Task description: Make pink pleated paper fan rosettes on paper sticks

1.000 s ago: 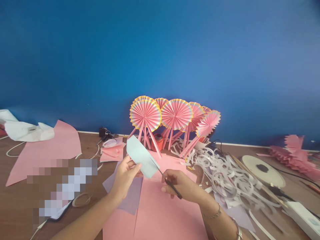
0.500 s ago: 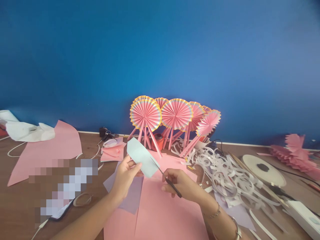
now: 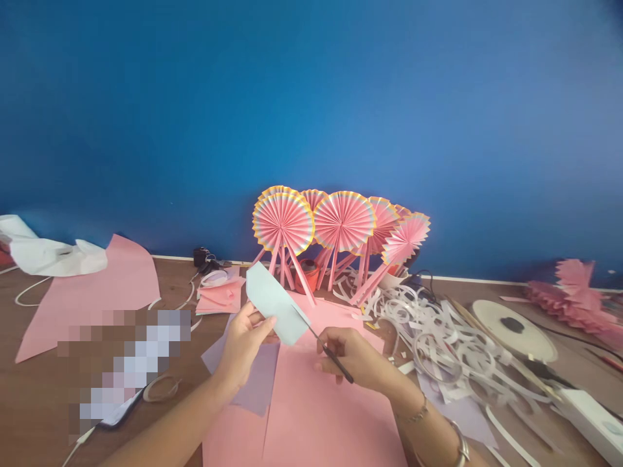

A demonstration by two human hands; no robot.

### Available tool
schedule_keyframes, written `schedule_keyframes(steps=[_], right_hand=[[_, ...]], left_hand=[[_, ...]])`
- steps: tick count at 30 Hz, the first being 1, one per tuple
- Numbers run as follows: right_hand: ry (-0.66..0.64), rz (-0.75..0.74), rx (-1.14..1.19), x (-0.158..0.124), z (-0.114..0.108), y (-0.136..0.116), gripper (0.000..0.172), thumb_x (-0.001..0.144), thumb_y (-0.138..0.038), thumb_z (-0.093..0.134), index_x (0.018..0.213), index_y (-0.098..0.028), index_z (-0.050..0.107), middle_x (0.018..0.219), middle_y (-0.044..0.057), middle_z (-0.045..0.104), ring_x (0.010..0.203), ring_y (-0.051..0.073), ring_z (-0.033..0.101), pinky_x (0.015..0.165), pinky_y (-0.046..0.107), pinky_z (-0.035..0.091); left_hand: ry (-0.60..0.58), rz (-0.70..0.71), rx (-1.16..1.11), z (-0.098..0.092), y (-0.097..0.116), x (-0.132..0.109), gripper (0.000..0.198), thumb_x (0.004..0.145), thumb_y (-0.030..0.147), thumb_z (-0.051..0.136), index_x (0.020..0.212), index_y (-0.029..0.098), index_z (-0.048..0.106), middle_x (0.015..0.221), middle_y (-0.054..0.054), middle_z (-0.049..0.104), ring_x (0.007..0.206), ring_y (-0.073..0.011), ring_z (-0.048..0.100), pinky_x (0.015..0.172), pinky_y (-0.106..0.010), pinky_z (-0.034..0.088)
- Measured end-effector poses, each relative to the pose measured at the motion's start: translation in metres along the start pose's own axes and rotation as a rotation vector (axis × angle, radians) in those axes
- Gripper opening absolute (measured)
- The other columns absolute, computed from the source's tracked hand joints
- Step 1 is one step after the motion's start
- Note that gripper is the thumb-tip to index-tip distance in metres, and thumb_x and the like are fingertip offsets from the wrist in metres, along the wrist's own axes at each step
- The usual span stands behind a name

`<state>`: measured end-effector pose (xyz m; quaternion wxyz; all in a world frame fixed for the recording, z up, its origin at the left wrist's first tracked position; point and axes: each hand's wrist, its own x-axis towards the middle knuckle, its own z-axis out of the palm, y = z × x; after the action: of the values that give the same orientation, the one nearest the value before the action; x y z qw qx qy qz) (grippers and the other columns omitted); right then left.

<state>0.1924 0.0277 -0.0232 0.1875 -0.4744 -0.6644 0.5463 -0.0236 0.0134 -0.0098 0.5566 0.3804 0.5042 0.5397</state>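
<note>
A pale blue piece of paper [image 3: 272, 299] is pinched between the thumb and fingers of my left hand [image 3: 247, 340]. My right hand [image 3: 348, 357] grips dark-handled scissors [image 3: 335, 362], whose blades reach into the paper's lower right part. Under both hands lie large pink sheets [image 3: 326, 415], with a purple sheet [image 3: 256, 376] below my left hand. Behind them, pink pleated paper fans [image 3: 344, 222] with yellow and white edges lean against the blue wall on pink sticks.
Curled white paper strips [image 3: 438, 344] are heaped at the right beside a round cream disc [image 3: 513, 329] and a white box [image 3: 591, 421]. Pink folded squares [image 3: 221, 297] and a phone-like device [image 3: 121, 412] lie at the left. A red container [image 3: 307, 277] stands behind the sticks.
The upper left edge of the pale blue paper has shifted slightly upward. Both hands are almost where they were, with the scissors still in the paper.
</note>
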Motion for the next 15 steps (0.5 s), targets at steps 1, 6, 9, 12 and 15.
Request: schedule_keyframes(steps=[1,6,9,12,15], right_hand=[[0.000,-0.002,-0.003,-0.0001,-0.0001,-0.0001,0.024,0.070,-0.033,0.072,0.077,-0.018,0.056,0.053,-0.007,0.052,0.040,0.008,0.052,0.038,0.017,0.035],[0.003,0.000,-0.018,0.0011,-0.0009,0.0009,0.020,0.070,-0.029,0.070,0.076,-0.018,0.056,0.051,-0.008,0.050,0.039,0.008,0.051,0.037,0.016,0.035],[0.009,-0.007,-0.010,0.0028,-0.0013,0.0038,0.018,0.070,-0.028,0.070,0.076,-0.018,0.056,0.051,-0.008,0.050,0.039,0.008,0.051,0.037,0.016,0.036],[0.003,-0.009,0.012,0.0032,-0.0014,0.0053,0.019,0.069,-0.029,0.071,0.076,-0.018,0.057,0.051,-0.008,0.050,0.039,0.008,0.051,0.037,0.017,0.036],[-0.008,-0.007,0.032,0.0025,-0.0011,0.0040,0.024,0.068,-0.032,0.073,0.077,-0.018,0.057,0.052,-0.008,0.050,0.040,0.008,0.052,0.038,0.017,0.038]], left_hand=[[-0.001,0.002,0.001,-0.0003,-0.0006,0.0002,0.050,0.070,0.035,0.071,0.113,0.017,0.055,0.099,-0.010,0.073,0.082,-0.0246,0.070,0.066,-0.032,0.056],[-0.012,0.004,0.002,-0.0009,-0.0022,0.0007,0.048,0.072,0.034,0.070,0.113,0.017,0.054,0.100,-0.009,0.072,0.082,-0.0243,0.070,0.067,-0.032,0.056],[-0.010,0.004,0.005,-0.0001,-0.0009,0.0002,0.048,0.071,0.034,0.070,0.113,0.017,0.054,0.098,-0.009,0.073,0.082,-0.0246,0.070,0.066,-0.032,0.056],[-0.010,0.002,-0.009,0.0011,0.0008,-0.0008,0.049,0.070,0.035,0.071,0.112,0.016,0.055,0.097,-0.010,0.073,0.082,-0.0252,0.070,0.066,-0.033,0.056],[-0.021,-0.007,-0.016,0.0024,0.0006,-0.0020,0.048,0.069,0.035,0.071,0.111,0.016,0.055,0.098,-0.010,0.073,0.082,-0.0258,0.070,0.066,-0.034,0.056]])
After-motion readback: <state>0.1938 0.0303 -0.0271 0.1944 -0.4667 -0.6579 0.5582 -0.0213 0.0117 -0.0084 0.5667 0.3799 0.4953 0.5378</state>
